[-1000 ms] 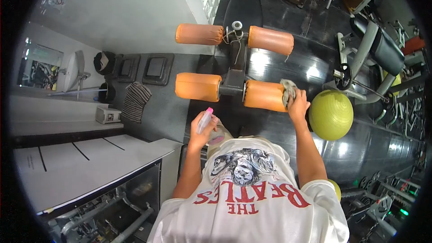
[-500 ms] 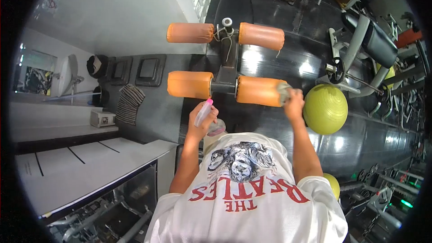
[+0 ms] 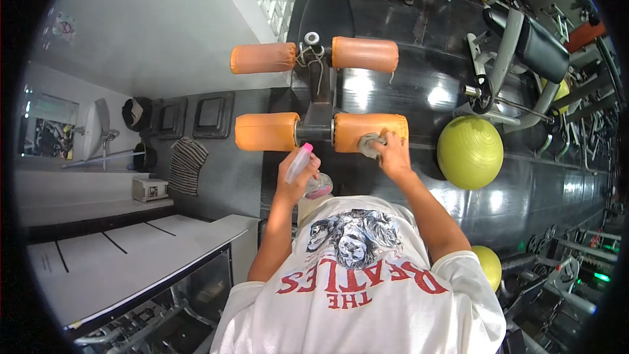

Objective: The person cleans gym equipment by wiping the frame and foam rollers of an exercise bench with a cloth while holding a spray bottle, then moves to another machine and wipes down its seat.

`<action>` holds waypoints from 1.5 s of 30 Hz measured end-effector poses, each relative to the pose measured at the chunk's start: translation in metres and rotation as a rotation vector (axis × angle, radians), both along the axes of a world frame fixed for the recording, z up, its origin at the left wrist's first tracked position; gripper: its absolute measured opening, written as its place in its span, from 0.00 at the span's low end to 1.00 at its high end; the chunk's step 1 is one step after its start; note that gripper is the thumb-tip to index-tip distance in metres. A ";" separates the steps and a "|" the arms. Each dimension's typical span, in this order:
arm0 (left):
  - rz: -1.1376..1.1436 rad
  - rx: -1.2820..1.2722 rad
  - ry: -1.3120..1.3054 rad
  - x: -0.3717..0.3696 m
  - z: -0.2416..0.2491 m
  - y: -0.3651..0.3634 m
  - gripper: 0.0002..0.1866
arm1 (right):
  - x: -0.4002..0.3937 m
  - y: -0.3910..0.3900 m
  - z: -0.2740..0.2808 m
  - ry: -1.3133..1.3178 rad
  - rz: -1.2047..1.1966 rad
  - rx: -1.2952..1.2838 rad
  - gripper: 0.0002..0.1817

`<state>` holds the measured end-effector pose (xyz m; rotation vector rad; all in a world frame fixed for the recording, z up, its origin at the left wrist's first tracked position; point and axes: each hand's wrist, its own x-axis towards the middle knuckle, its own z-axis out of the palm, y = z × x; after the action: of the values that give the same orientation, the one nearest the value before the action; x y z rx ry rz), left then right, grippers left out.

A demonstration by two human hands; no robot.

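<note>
My right hand (image 3: pixel 394 155) presses a crumpled grey cloth (image 3: pixel 372 145) against the near right orange padded roller (image 3: pixel 350 130). In my left hand (image 3: pixel 298 174) is a clear spray bottle (image 3: pixel 319 187) with a pink-tipped nozzle, held just below the near left roller (image 3: pixel 265 132). Both near rollers sit on a dark metal frame (image 3: pixel 319 113). Farther along it are two more orange rollers, the far left one (image 3: pixel 263 58) and the far right one (image 3: pixel 365 54), with a cord (image 3: pixel 319 69) tied around the post between them.
A yellow-green exercise ball (image 3: pixel 470 153) rests on the floor right of my right arm. Behind it stands a weight bench (image 3: pixel 544 52). A white counter (image 3: pixel 144 249) is at lower left, with a striped cloth (image 3: pixel 188 166) lying on the floor beyond it.
My right hand with the cloth has moved left along the near right roller, from its outer end toward its middle. The left hand still holds the spray bottle. The view has shifted slightly.
</note>
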<state>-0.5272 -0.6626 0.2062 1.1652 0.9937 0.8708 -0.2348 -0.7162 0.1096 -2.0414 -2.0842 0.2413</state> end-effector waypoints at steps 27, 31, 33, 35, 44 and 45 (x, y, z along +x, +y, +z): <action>0.125 -0.092 0.026 -0.034 -0.011 -0.018 0.10 | 0.107 -0.005 -0.013 0.170 -0.924 0.086 0.16; 0.062 -0.093 0.032 -0.020 -0.008 -0.009 0.12 | 0.015 0.037 0.030 0.201 -0.542 0.053 0.15; 0.022 -0.085 0.022 -0.009 -0.003 -0.002 0.12 | -0.034 0.048 0.020 0.294 -0.142 0.228 0.18; -0.006 -0.067 0.009 0.000 0.006 0.002 0.13 | -0.071 0.058 0.018 0.250 -0.040 0.124 0.22; 0.168 -0.023 0.026 -0.057 0.001 0.000 0.13 | 0.095 -0.006 -0.032 0.178 -0.908 0.029 0.15; 0.177 -0.037 0.038 -0.064 0.001 -0.002 0.13 | 0.099 -0.008 -0.030 0.194 -1.067 0.094 0.14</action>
<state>-0.5912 -0.6646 0.2070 1.0775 1.1529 0.9688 -0.1358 -0.7240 0.0801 -2.5877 -0.6811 0.1328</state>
